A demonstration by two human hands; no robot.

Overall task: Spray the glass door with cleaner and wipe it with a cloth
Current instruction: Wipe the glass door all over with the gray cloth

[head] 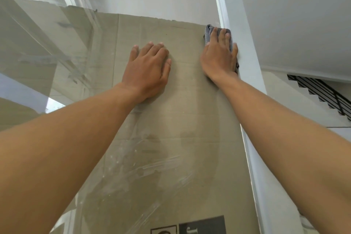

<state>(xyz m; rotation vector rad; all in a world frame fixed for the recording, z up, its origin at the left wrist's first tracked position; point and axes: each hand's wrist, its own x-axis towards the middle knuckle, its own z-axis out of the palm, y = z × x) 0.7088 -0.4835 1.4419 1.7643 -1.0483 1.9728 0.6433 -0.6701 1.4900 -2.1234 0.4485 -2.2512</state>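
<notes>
Left hand point(147, 70): flat on the glass door point(76, 47), fingers straight and together, holding nothing. Right hand point(220, 57): fingers extended, pressing a grey cloth point(208, 33) against the glass high at its right edge, just beside the white frame point(245, 53). Brown cardboard point(190, 119) stands behind the pane. Smeared streaks visible on the lower glass. Black stair railing point(322, 93) at far right.

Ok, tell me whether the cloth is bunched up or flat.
Flat: the grey cloth lies pressed under the right hand, fingers straight.
</notes>
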